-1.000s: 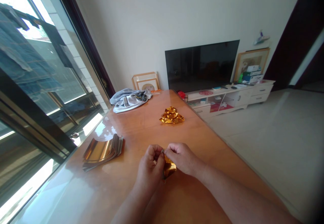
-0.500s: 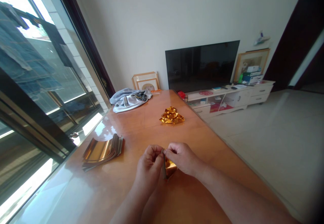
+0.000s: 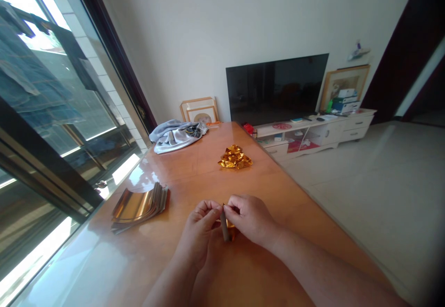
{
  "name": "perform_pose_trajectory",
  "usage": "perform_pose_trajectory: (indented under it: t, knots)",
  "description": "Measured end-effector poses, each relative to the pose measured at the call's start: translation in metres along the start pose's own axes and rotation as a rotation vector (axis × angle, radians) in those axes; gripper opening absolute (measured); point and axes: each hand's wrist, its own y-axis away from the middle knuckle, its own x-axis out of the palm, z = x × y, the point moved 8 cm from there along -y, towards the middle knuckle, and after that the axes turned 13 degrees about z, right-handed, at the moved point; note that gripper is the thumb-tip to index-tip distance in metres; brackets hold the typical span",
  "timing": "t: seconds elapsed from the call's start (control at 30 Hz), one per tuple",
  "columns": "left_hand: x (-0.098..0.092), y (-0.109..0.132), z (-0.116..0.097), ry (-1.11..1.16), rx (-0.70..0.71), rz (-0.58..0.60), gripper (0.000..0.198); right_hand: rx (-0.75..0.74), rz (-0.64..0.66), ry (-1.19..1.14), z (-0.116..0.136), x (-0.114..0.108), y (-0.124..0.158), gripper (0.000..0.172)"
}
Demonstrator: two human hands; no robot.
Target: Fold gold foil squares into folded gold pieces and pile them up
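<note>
Between both hands is a sheet of gold foil paper (image 3: 225, 226), partly rolled or folded, its dull grey-brown back showing as a narrow strip and its shiny gold face on the right. My left hand (image 3: 203, 221) pinches its top end from the left, fingers curled. My right hand (image 3: 248, 216) pinches the same end from the right, covering part of the gold side. A stack of gold foil sheets (image 3: 139, 205) lies to the left, curling up at its edges. Beyond the hands sits a small pile of folded gold foil pieces (image 3: 235, 158).
The wooden table (image 3: 278, 260) has its right edge beside my right forearm. A grey cloth bundle (image 3: 177, 136) lies at the far end. Beyond stand a television (image 3: 278, 89) and a low white cabinet (image 3: 332, 133). A glass sliding door (image 3: 69, 98) is at the left.
The foil sheet has turned and narrowed, showing more of its grey-brown back and less gold. My left hand has shifted slightly left; both hands keep their pinch at the top end.
</note>
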Motion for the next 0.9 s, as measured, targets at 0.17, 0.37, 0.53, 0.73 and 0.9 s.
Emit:
perform_pose_trajectory:
  t: [0.17,0.37,0.53,0.73,0.9]
  knots:
    - [0.0023,0.0003,0.0022,0.04,-0.038,0.015,0.024,-0.023,-0.022,0.087,0.0035,-0.0017,0.0007,0.023]
    - [-0.0016,-0.0002,0.003,-0.004,-0.063,0.003,0.026,-0.023,-0.001,0.112,0.0036,-0.001,0.0001,0.025]
    - [-0.0046,0.001,0.0045,0.059,-0.074,0.007,0.026,-0.029,0.048,0.061,0.003,0.0016,0.0002,0.026]
    - [-0.0051,0.0026,0.0015,0.03,-0.056,0.003,0.028,-0.032,0.084,-0.017,0.0028,0.0026,0.0007,0.027]
    - [-0.0073,0.0012,-0.0005,-0.029,-0.046,-0.039,0.027,-0.032,0.101,-0.045,0.0069,0.0005,0.0015,0.024]
